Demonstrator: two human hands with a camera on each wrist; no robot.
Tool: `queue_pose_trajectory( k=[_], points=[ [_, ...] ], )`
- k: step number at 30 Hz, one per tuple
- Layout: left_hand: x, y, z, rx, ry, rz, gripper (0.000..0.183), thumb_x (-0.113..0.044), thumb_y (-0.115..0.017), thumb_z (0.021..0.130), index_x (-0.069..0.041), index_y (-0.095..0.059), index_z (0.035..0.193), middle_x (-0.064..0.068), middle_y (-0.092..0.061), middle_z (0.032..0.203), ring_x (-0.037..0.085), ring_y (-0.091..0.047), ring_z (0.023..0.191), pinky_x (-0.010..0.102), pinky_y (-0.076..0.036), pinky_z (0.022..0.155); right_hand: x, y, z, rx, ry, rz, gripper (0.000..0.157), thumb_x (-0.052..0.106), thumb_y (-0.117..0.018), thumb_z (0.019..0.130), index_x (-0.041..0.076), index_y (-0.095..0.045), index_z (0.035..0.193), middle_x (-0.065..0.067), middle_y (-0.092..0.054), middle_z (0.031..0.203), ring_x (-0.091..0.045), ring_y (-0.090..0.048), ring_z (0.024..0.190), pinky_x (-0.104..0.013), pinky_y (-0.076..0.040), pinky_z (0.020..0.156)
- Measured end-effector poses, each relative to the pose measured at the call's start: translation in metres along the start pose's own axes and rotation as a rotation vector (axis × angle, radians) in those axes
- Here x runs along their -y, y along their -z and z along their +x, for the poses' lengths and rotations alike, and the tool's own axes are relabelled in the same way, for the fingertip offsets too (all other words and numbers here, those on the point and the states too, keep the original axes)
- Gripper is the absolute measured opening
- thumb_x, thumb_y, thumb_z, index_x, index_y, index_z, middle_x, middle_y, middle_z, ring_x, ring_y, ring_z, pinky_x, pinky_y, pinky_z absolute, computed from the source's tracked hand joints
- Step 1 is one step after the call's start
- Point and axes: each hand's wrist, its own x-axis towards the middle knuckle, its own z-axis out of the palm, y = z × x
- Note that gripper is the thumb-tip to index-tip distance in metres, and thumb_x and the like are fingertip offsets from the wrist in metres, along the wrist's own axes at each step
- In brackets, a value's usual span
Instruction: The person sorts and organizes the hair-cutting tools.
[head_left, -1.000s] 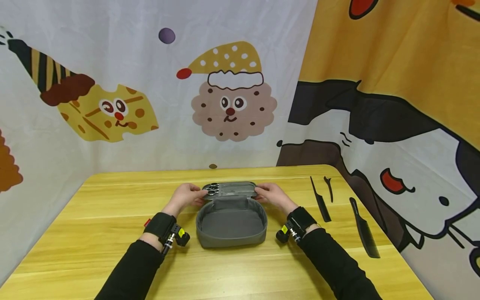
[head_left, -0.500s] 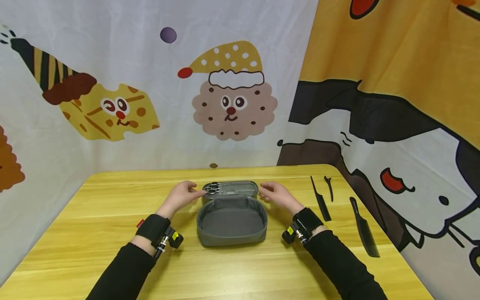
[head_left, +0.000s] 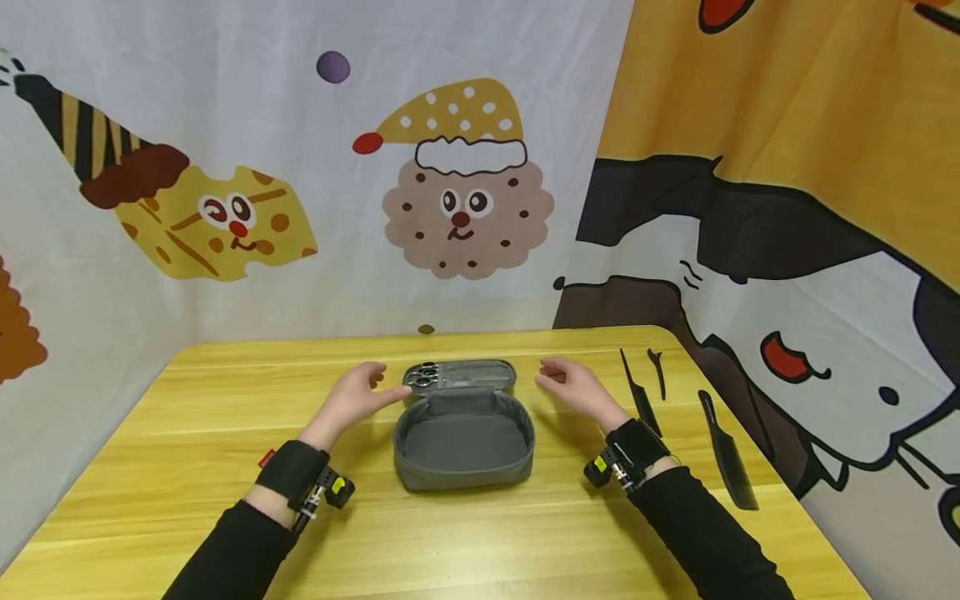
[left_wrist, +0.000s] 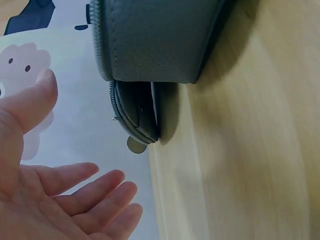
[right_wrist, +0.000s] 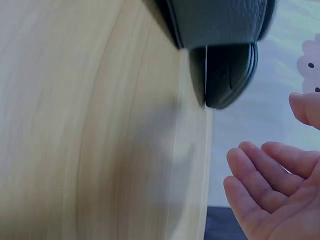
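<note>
A grey zip case (head_left: 465, 479) stands unzipped on the table, its lid (head_left: 476, 374) folded back behind it. Silver scissors (head_left: 424, 377) sit at the left end inside the lid. To the left of the lid is my left hand (head_left: 356, 395), thumb and fingers spread apart, holding nothing. My right hand (head_left: 576, 388) hovers off the lid's right end with relaxed fingers and nothing in it. In the left wrist view the case's side (left_wrist: 155, 40) and zip teeth show beyond the hand (left_wrist: 75, 200). The right wrist view shows the opposite side (right_wrist: 220, 22) of the case.
Over on the table's right lie a black tail comb (head_left: 641, 400), a small black hair clip (head_left: 658, 373) and a large black handled comb (head_left: 727, 454). Bare wooden table (head_left: 187, 467) surrounds the case. A cartoon-printed curtain (head_left: 465, 50) hangs behind the table's far edge.
Both hands have let go of the lid's ends and drawn apart, the left one leftward and the right one rightward. The lid stays folded back and the case has barely shifted.
</note>
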Motion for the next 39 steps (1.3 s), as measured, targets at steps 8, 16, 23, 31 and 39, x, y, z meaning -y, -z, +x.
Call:
queue_pose_trajectory(
  k=[8, 16, 23, 31, 39],
  points=[
    [-0.002, -0.001, -0.007, -0.040, -0.050, 0.044, 0.085, -0.048, -0.072, 0.088, 0.011, -0.043, 0.142, 0.031, -0.049, 0.139, 0.047, -0.048, 0.126, 0.057, -0.042, 0.101, -0.015, 0.018, -0.007, -0.063, -0.017, -0.091, 0.053, 0.026, -0.060, 0.101, -0.006, -0.047, 0.142, -0.025, -0.058, 0.130, -0.040, -0.056, 0.118, -0.047, -0.045, 0.101],
    [-0.011, -0.005, -0.012, -0.076, -0.122, 0.121, 0.085, -0.046, -0.076, 0.085, 0.011, -0.045, 0.141, 0.031, -0.051, 0.137, 0.047, -0.048, 0.126, 0.056, -0.041, 0.103, -0.032, 0.037, -0.011, -0.098, -0.036, -0.141, 0.052, 0.023, -0.061, 0.100, -0.010, -0.049, 0.138, -0.028, -0.058, 0.128, -0.042, -0.056, 0.115, -0.051, -0.047, 0.096],
    [-0.015, -0.011, -0.016, -0.089, -0.190, 0.182, 0.087, -0.056, -0.070, 0.086, 0.006, -0.046, 0.143, 0.029, -0.051, 0.137, 0.046, -0.048, 0.126, 0.054, -0.041, 0.103, -0.050, 0.049, -0.010, -0.116, -0.086, -0.195, 0.053, 0.023, -0.062, 0.099, -0.013, -0.049, 0.136, -0.030, -0.059, 0.123, -0.043, -0.057, 0.113, -0.052, -0.047, 0.096],
    [-0.023, -0.019, -0.021, -0.122, -0.309, 0.251, 0.087, -0.061, -0.068, 0.086, 0.002, -0.048, 0.143, 0.025, -0.053, 0.137, 0.042, -0.050, 0.126, 0.051, -0.041, 0.105, -0.057, 0.059, -0.010, -0.133, -0.160, -0.256, 0.053, 0.023, -0.063, 0.098, -0.013, -0.050, 0.134, -0.032, -0.060, 0.122, -0.045, -0.057, 0.111, -0.055, -0.048, 0.091],
    [-0.034, -0.027, -0.027, -0.082, -0.332, 0.241, 0.088, -0.061, -0.065, 0.087, 0.004, -0.046, 0.144, 0.025, -0.051, 0.139, 0.042, -0.046, 0.130, 0.051, -0.035, 0.110, -0.067, 0.067, -0.007, -0.154, -0.226, -0.342, 0.049, 0.021, -0.064, 0.096, -0.012, -0.054, 0.131, -0.030, -0.062, 0.119, -0.045, -0.060, 0.105, -0.053, -0.050, 0.087]
  ],
)
